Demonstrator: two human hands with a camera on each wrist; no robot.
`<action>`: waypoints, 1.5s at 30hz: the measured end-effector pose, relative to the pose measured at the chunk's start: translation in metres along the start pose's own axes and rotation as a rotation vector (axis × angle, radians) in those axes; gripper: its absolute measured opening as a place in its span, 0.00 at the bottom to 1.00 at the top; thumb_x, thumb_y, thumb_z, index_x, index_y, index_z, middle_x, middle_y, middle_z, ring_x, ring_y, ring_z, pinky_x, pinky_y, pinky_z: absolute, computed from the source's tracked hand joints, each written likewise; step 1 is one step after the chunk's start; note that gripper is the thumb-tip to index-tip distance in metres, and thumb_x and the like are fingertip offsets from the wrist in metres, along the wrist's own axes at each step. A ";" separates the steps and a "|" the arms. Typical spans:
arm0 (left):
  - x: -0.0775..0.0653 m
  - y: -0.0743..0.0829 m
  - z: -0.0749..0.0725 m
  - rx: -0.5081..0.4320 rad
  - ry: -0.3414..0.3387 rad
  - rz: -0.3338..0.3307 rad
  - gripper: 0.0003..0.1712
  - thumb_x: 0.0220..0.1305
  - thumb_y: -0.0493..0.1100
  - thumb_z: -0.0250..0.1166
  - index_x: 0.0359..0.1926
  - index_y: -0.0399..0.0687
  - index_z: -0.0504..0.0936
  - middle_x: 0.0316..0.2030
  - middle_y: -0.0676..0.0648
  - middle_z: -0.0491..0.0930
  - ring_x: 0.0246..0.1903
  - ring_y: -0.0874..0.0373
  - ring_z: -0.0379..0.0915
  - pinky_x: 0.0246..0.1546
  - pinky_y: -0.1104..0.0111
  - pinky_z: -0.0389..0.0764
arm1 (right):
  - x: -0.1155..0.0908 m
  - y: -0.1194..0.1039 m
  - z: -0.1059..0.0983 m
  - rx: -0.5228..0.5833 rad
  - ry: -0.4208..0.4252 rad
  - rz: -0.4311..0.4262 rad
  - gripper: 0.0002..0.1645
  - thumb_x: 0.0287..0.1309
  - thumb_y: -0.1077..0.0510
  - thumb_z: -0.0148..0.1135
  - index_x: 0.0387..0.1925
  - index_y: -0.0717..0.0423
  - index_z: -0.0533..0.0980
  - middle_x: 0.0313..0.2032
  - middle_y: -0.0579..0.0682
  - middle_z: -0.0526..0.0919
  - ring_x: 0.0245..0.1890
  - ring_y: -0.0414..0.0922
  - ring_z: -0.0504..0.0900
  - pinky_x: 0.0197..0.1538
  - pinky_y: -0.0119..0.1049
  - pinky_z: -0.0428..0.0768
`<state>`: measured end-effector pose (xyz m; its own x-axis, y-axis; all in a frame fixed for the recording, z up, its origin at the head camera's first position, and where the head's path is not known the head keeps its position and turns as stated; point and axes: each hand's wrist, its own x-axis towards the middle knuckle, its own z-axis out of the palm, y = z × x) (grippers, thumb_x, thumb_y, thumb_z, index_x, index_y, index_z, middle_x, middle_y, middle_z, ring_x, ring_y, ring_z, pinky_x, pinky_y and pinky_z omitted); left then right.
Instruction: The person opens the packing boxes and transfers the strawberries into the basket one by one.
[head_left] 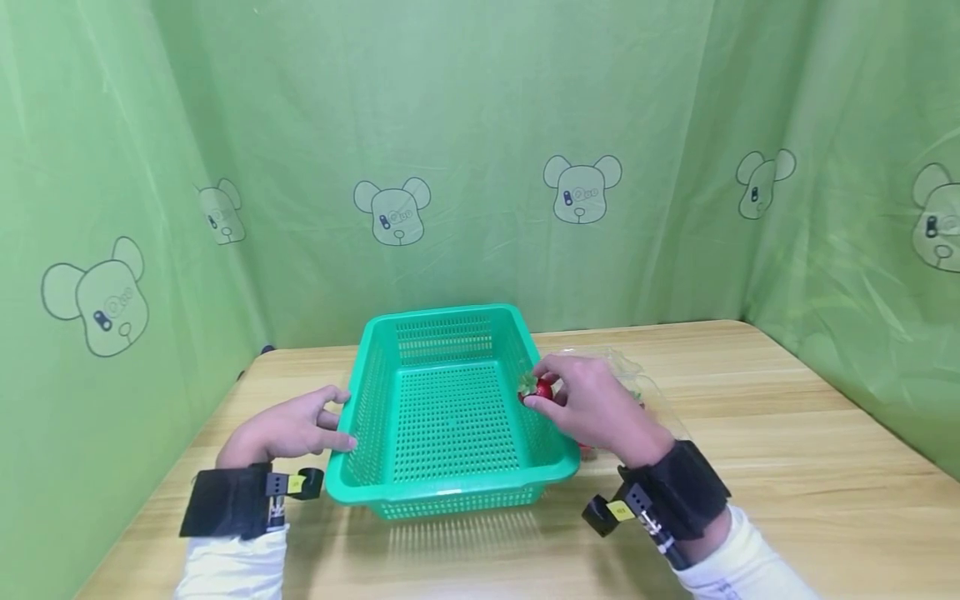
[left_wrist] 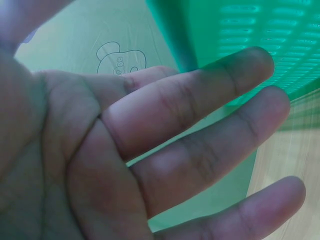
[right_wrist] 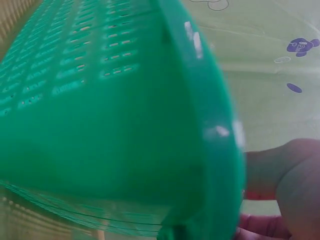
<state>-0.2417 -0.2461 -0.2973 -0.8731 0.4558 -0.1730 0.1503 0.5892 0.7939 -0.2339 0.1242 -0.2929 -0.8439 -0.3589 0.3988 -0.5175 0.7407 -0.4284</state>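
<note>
A green plastic basket (head_left: 453, 475) with slotted walls stands in the middle of the table. At its right rim, my right hand (head_left: 592, 404) pinches a red strawberry (head_left: 542, 390) between thumb and fingers, its leafy top pointing left toward the inside. The right wrist view shows part of that right hand (right_wrist: 295, 190) beyond the basket rim (right_wrist: 220, 130), which hides most of the strawberry. My left hand (head_left: 300, 423) rests at the left rim, thumb over the edge. In the left wrist view its fingers (left_wrist: 190, 107) stretch out fairly straight along the basket's outer wall.
Partly behind my right hand is a clear plastic container (head_left: 660, 404) with more strawberries (head_left: 639, 398) showing. A bit of red fruit (head_left: 587, 452) peeks out beneath that hand. The wooden table (head_left: 780, 433) ends against a green curtain (head_left: 480, 125) at the back and sides.
</note>
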 end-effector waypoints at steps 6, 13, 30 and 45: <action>0.001 0.000 0.000 -0.009 -0.003 -0.009 0.39 0.58 0.37 0.65 0.63 0.27 0.53 0.51 0.30 0.78 0.50 0.41 0.76 0.54 0.41 0.72 | 0.002 0.003 0.008 -0.035 -0.002 -0.072 0.18 0.53 0.52 0.69 0.43 0.56 0.78 0.27 0.46 0.78 0.20 0.39 0.71 0.21 0.31 0.74; 0.001 0.000 0.001 -0.013 -0.004 -0.017 0.39 0.59 0.38 0.65 0.63 0.28 0.53 0.51 0.30 0.78 0.50 0.41 0.76 0.54 0.41 0.71 | 0.001 0.006 0.014 -0.018 -0.049 -0.171 0.18 0.53 0.52 0.69 0.45 0.54 0.78 0.27 0.43 0.75 0.19 0.38 0.67 0.21 0.29 0.68; 0.002 0.000 0.002 -0.016 -0.007 -0.017 0.39 0.59 0.37 0.65 0.63 0.28 0.53 0.51 0.29 0.77 0.50 0.41 0.76 0.54 0.40 0.71 | -0.001 0.008 0.020 -0.045 -0.111 -0.216 0.19 0.54 0.53 0.68 0.46 0.55 0.78 0.40 0.48 0.84 0.42 0.47 0.81 0.46 0.44 0.83; -0.001 -0.001 0.001 -0.003 0.000 -0.010 0.40 0.59 0.38 0.65 0.64 0.27 0.52 0.52 0.28 0.77 0.50 0.40 0.76 0.54 0.41 0.72 | 0.001 0.013 0.007 -0.044 -0.061 -0.157 0.18 0.56 0.53 0.67 0.47 0.55 0.78 0.35 0.48 0.81 0.27 0.42 0.72 0.29 0.34 0.75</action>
<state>-0.2409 -0.2460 -0.2982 -0.8743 0.4504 -0.1809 0.1407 0.5918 0.7937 -0.2427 0.1295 -0.3031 -0.7611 -0.5048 0.4073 -0.6378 0.6965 -0.3288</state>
